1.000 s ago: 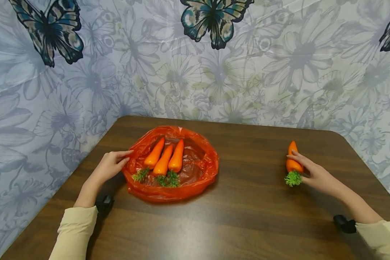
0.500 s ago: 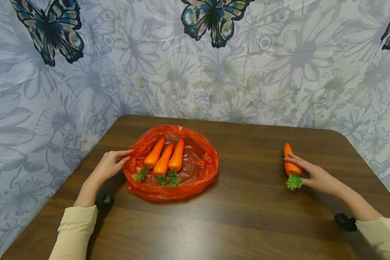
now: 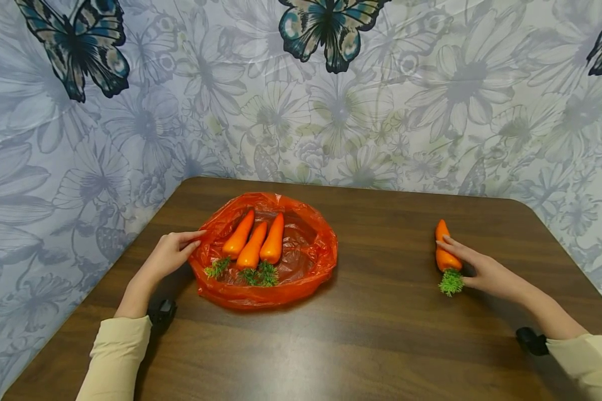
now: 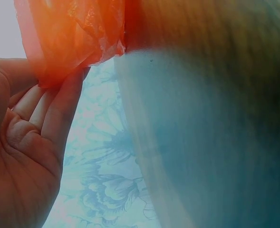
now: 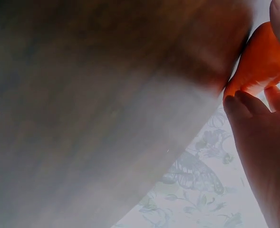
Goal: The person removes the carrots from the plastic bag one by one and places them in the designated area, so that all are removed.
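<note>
My left hand [image 3: 169,256] pinches the left rim of an orange-red plastic bag [image 3: 266,301], thumb on one side and fingers on the other, as the left wrist view shows. The bag lies spread open with its rim rolled round. Inside it rest three orange carrots [image 3: 252,245], tips pointing away and green tops toward me. Far to the right, my right hand [image 3: 486,274] grips a single carrot [image 3: 447,259] from its right side, its leafy green top toward me. In the right wrist view, fingers and thumb lie around that carrot [image 5: 263,59], close to the tabletop.
Both hands work over a brown wooden table [image 3: 381,312] with rounded far corners. Behind it hangs a floral cloth [image 3: 361,128] with butterfly figures [image 3: 331,33]. A stretch of tabletop separates the bag from the carrot on the right.
The right hand's carrot has shifted slightly left and tilted, its tip moving left. The left hand and the bag have stayed in place.
</note>
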`<state>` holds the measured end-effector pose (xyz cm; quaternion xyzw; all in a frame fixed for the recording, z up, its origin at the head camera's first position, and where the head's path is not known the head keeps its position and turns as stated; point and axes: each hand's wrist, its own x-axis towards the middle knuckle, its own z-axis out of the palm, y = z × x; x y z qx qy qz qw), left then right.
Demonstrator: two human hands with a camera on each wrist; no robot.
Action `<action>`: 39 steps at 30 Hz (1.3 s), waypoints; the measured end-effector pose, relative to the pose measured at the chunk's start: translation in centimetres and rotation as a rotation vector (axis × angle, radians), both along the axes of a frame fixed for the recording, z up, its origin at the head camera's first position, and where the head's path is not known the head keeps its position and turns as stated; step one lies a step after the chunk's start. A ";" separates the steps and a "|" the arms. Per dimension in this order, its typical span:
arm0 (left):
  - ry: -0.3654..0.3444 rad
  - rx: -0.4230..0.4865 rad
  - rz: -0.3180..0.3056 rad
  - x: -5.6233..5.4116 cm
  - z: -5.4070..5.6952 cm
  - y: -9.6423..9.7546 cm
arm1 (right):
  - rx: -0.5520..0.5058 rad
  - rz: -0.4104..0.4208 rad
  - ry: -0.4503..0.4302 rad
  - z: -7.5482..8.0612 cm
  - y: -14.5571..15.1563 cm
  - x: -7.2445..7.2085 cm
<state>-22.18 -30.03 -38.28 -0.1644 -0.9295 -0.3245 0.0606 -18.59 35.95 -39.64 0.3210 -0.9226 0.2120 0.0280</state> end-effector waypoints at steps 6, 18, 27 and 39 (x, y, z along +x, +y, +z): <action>0.002 -0.015 0.002 -0.2 -0.1 -0.2 | 0.044 -0.039 -0.034 0.2 -0.1 0.3; 0.000 -0.003 -0.006 -0.1 -0.2 -0.2 | 0.001 -0.057 -0.108 1.0 -0.1 0.8; 0.012 0.004 -0.023 -0.4 -0.2 -0.1 | 0.000 -0.083 -0.188 3.3 -0.6 0.8; -0.007 0.007 -0.010 -0.1 -0.1 -0.1 | -0.058 -0.059 -0.146 6.4 -4.7 0.7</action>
